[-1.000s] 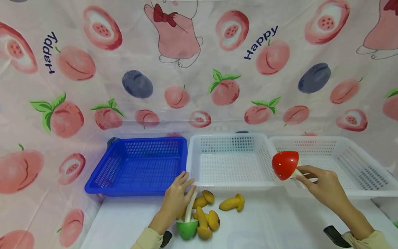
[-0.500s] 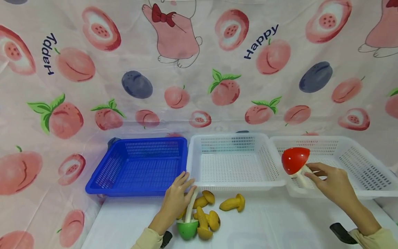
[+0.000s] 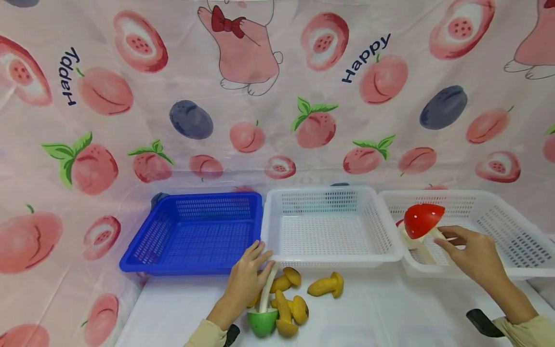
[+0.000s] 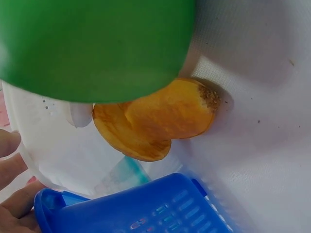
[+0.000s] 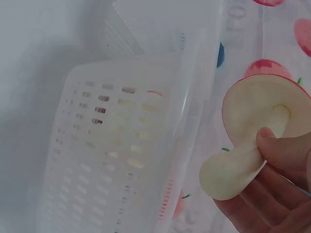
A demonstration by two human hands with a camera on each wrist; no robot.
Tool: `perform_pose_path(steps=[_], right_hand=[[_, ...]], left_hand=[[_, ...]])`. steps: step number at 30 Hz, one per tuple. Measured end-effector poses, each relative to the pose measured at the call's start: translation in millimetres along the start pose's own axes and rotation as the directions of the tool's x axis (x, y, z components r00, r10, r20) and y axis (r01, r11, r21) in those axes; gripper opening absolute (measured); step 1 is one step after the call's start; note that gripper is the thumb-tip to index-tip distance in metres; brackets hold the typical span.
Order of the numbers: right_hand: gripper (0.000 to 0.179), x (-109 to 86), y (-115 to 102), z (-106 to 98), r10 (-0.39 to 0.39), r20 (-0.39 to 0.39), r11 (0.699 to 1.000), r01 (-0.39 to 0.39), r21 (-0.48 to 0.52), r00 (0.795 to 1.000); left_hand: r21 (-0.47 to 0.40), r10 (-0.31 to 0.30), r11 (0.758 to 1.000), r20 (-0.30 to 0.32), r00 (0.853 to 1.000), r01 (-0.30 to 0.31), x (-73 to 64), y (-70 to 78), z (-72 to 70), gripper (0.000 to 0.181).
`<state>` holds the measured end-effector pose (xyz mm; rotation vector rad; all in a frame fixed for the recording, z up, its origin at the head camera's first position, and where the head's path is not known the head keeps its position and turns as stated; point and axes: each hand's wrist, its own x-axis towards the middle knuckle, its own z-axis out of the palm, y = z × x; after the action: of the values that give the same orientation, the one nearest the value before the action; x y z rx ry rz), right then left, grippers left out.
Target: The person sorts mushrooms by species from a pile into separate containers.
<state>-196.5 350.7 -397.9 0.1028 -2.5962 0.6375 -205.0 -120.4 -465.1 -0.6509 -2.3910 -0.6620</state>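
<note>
In the head view, my right hand (image 3: 474, 250) pinches the white stem of a red-capped toy mushroom (image 3: 422, 220) over the right white basket (image 3: 466, 270). The right wrist view shows thumb and fingers around the stem of this red mushroom (image 5: 243, 165), its pale cap underside facing the camera. Partly hidden beneath it, a second pale-stemmed mushroom (image 3: 422, 253) with a red edge lies in that basket. My left hand (image 3: 244, 279) rests with loosely bent fingers at the adjoining rims of the blue basket (image 3: 186, 270) and middle white basket (image 3: 334, 260), beside a green-capped toy mushroom (image 3: 262, 322).
Several yellow mushrooms (image 3: 285, 315) lie clustered beside the green one, with another yellow mushroom (image 3: 326, 285) a little to the right. The three baskets stand in a row along the back of the white table (image 3: 381, 308), before a fruit-print cloth (image 3: 260, 111).
My right hand has carried the red mushroom rightward, further over the right basket, and more of the second mushroom below now shows. The left hand has stayed in place.
</note>
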Motion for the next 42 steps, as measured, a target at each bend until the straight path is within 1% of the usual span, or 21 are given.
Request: perform_pose_path(steps=[3, 8, 10, 13, 16, 18, 20, 23, 28, 32, 36, 42], right_hand=[[0.036, 1.2, 8, 2, 0.002, -0.015, 1.000, -0.002, -0.021, 1.000], [0.037, 5.7, 26, 4, 0.006, -0.013, 0.999, -0.006, -0.034, 1.000], [0.039, 7.4, 33, 3, 0.009, 0.007, 1.000, -0.009, -0.022, 1.000], [0.038, 9.7, 39, 4, 0.010, 0.009, 1.000, -0.010, -0.029, 1.000], [0.037, 11.2, 40, 3, 0.032, 0.007, 0.998, -0.031, -0.050, 0.999], [0.037, 12.1, 39, 1, 0.049, 0.020, 0.998, -0.049, -0.040, 0.999], [0.036, 12.7, 38, 0, 0.064, 0.026, 0.996, -0.063, -0.056, 0.998], [0.035, 13.8, 39, -2, 0.080, 0.056, 0.996, -0.077, -0.051, 0.995], [0.033, 15.3, 48, -1, 0.099, 0.077, 0.993, -0.094, -0.064, 0.992], [0.030, 16.1, 56, 0, 0.087, 0.080, 0.994, -0.081, -0.075, 0.993], [0.030, 16.3, 61, 1, 0.090, 0.097, 0.993, -0.082, -0.085, 0.991], [0.033, 17.2, 66, 2, 0.143, 0.138, 0.987, -0.131, -0.093, 0.980]], left_hand=[[0.005, 0.005, 1.000, -0.001, 1.000, -0.005, -0.6, -0.4, -0.4, 0.024], [0.006, 0.011, 1.000, -0.006, 1.000, -0.011, -0.4, -1.2, 0.1, 0.024], [0.007, 0.014, 1.000, -0.010, 1.000, -0.014, -0.2, -1.4, 0.2, 0.024], [0.012, 0.014, 1.000, -0.014, 1.000, -0.014, 0.1, -1.4, -0.3, 0.024], [0.015, 0.010, 1.000, -0.016, 1.000, -0.009, 0.5, -1.4, -1.0, 0.024], [0.018, 0.006, 1.000, -0.015, 1.000, -0.006, 0.7, -1.3, -1.8, 0.024], [0.020, 0.003, 1.000, -0.013, 1.000, -0.003, 0.7, -1.3, -2.4, 0.024], [0.022, 0.000, 1.000, -0.009, 1.000, 0.000, 0.6, -1.1, -3.6, 0.024], [0.014, 0.002, 1.000, -0.010, 1.000, -0.001, 0.5, -1.1, -4.4, 0.024], [0.014, 0.009, 1.000, -0.013, 1.000, -0.009, 0.1, -1.9, -3.5, 0.024], [0.015, 0.015, 1.000, -0.017, 1.000, -0.015, -0.4, -3.0, -2.3, 0.024], [0.012, 0.028, 1.000, -0.016, 0.999, -0.028, -0.9, -4.8, -0.2, 0.024]])
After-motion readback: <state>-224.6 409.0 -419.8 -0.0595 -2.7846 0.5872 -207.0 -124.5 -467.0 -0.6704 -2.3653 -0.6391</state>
